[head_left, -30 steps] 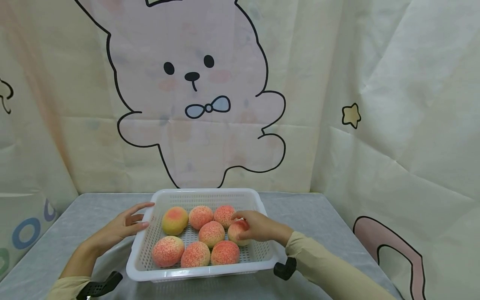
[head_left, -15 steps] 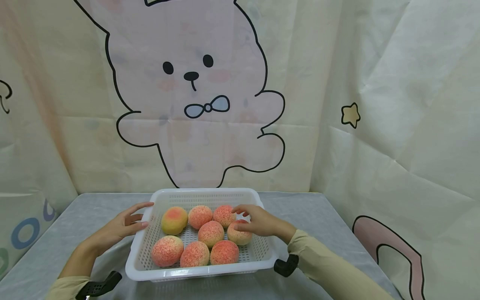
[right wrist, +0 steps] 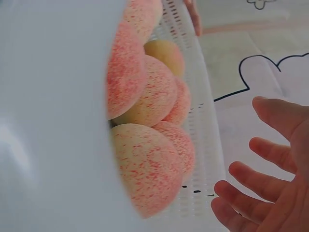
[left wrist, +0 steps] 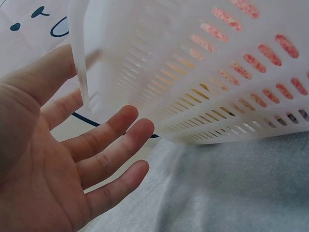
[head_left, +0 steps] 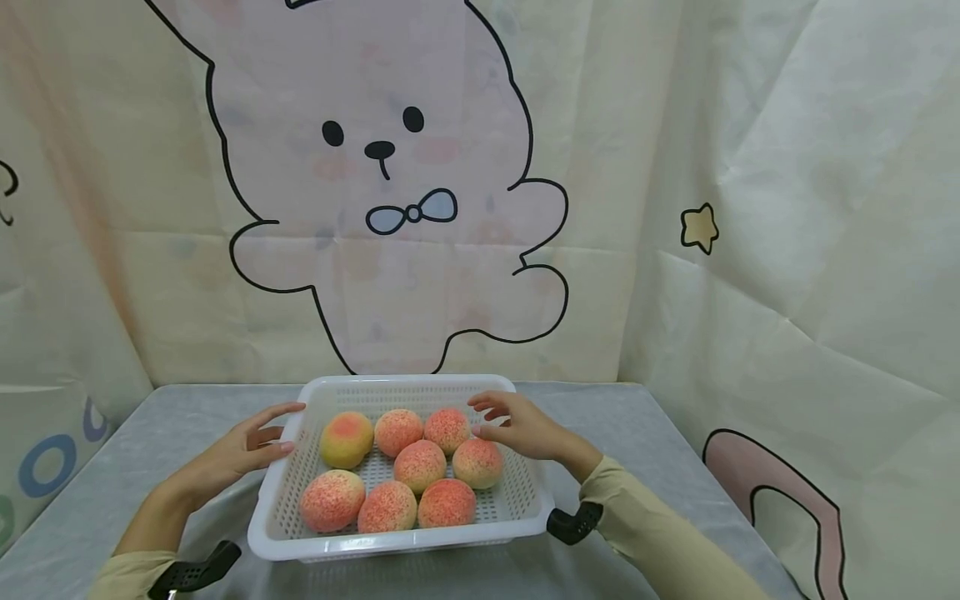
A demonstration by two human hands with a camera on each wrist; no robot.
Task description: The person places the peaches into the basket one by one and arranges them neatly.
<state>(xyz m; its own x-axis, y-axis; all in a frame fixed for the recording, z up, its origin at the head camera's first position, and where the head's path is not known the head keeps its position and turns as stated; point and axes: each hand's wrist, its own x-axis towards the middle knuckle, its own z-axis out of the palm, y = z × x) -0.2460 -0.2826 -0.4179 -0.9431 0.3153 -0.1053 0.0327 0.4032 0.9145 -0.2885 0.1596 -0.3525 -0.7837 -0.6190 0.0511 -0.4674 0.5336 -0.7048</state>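
Several speckled pink-and-cream peaches (head_left: 421, 467) lie in a white perforated plastic basket (head_left: 397, 546), together with a smoother yellow fruit (head_left: 347, 440) with a red blush at its back left. My left hand (head_left: 238, 454) rests on the basket's left rim, fingers extended. In the left wrist view its upper digit passes behind the rim (left wrist: 80, 58), while the other fingers lie loose outside the slotted wall. My right hand (head_left: 525, 427) hovers over the basket's right side, fingers spread and holding nothing. Just below it sits the rightmost peach (head_left: 477, 463), also seen close in the right wrist view.
The basket stands on a table with a grey cloth (head_left: 600, 442). Behind it hangs a cream curtain (head_left: 585, 125) printed with a cartoon animal. Black wrist camera mounts (head_left: 574, 523) sit on both forearms.
My right hand has let go of the rightmost peach and risen up and back, off to the right. That peach stays in the basket. The left hand keeps its place on the rim.
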